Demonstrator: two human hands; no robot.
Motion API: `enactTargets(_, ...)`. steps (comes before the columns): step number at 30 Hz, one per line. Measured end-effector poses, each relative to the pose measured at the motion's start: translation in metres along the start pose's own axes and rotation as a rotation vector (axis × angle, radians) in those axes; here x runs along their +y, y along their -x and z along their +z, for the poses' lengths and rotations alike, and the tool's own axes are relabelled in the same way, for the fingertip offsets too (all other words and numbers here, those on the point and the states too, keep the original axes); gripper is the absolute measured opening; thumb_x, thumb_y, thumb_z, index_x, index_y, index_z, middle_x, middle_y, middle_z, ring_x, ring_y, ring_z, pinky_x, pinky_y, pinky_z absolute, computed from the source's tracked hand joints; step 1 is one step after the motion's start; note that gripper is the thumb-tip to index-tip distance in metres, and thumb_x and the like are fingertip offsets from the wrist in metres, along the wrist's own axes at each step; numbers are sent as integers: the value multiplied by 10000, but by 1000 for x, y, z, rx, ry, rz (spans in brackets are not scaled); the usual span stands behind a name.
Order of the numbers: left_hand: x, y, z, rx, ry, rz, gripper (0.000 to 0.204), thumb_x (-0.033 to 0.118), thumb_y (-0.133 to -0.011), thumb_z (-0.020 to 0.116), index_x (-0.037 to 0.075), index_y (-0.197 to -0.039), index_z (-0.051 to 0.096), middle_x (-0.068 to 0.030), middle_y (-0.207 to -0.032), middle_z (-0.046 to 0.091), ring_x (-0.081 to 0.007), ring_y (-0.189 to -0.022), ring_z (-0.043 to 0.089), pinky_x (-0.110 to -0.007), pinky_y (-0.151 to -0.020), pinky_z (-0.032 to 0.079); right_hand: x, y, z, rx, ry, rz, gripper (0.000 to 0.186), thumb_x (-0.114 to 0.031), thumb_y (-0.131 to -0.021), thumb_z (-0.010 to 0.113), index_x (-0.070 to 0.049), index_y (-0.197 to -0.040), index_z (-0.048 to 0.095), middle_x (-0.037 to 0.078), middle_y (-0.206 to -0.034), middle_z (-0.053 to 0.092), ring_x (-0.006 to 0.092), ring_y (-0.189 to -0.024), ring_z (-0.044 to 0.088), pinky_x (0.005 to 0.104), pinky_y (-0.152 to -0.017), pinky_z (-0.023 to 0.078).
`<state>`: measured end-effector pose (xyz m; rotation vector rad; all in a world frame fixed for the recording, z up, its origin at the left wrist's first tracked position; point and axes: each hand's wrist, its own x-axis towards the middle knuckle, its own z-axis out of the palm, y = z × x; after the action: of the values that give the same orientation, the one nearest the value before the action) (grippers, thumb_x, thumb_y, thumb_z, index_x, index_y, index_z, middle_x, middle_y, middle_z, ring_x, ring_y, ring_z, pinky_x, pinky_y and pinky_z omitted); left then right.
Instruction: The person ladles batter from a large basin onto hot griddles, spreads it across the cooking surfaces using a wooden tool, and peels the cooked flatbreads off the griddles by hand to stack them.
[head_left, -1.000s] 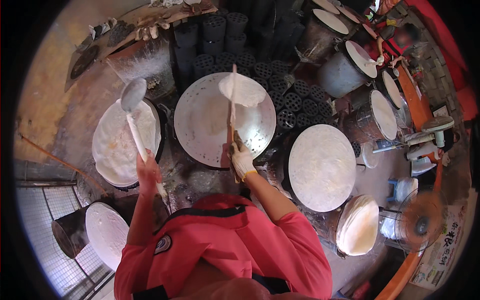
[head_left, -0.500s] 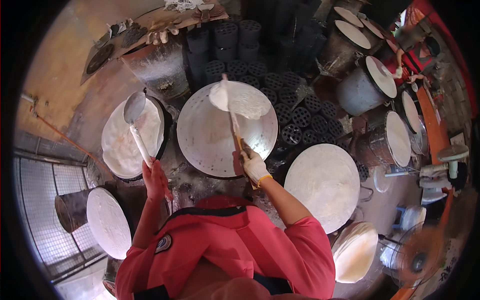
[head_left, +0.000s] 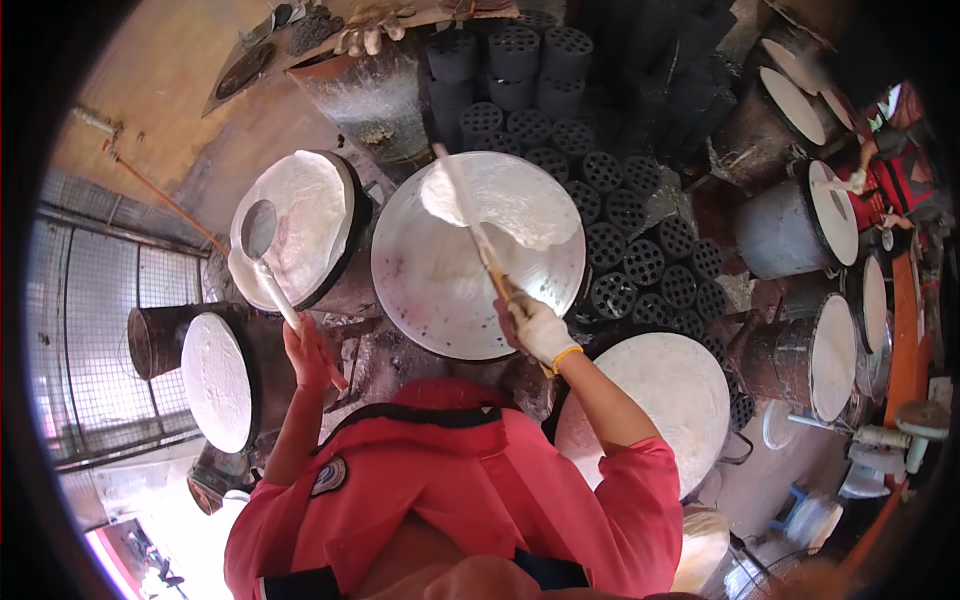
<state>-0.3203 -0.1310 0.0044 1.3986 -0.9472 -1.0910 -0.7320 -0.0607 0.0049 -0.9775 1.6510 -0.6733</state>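
My left hand (head_left: 311, 356) is closed round the pale handle of a ladle (head_left: 259, 229). Its bowl lies over the thin white dough sheet (head_left: 300, 190) on the left round griddle. In a white glove with a yellow cuff, my right hand (head_left: 541, 331) grips a long wooden stick (head_left: 478, 238). The stick slants up and left across the middle griddle (head_left: 430, 290), a shiny round metal plate. Wet white batter (head_left: 525, 195) covers part of that griddle's far side, and the stick crosses its left part. Whether the stick touches the batter, I cannot tell.
Perforated coal cylinders (head_left: 640, 255) stand stacked behind the middle griddle. At my right is another coated griddle (head_left: 650, 390); at my left stands a white-topped drum (head_left: 217, 380). More drums (head_left: 785, 235) line the right side, where another person (head_left: 890, 185) works. A metal bucket (head_left: 370, 105) stands at the back.
The white batter patch on the middle griddle has grown wider. The ladle's bowl now sits nearer the left edge of the left griddle. My whole view has turned a little.
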Motion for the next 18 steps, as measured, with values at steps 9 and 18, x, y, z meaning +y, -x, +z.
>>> enactTargets(9, -12, 6, -2, 145, -51, -33, 164, 201, -1010, 580, 125, -1107, 473, 24, -593, 408, -77, -363, 357, -243, -303, 289, 29, -13, -26, -26, 82, -87, 462, -313, -1037, 512, -153, -1471, 497, 135, -994, 733, 217, -843, 713, 345, -779, 563)
enactTargets(18, -23, 5, -2, 249, -42, -25, 160, 206, -1010, 592, 138, -1097, 475, 22, -624, 395, -81, -400, 363, -247, -330, 301, 41, -20, -59, -453, 137, -313, 489, -166, -1040, 481, -131, -1523, 414, 141, -1347, 622, 255, -1154, 631, 330, -977, 478)
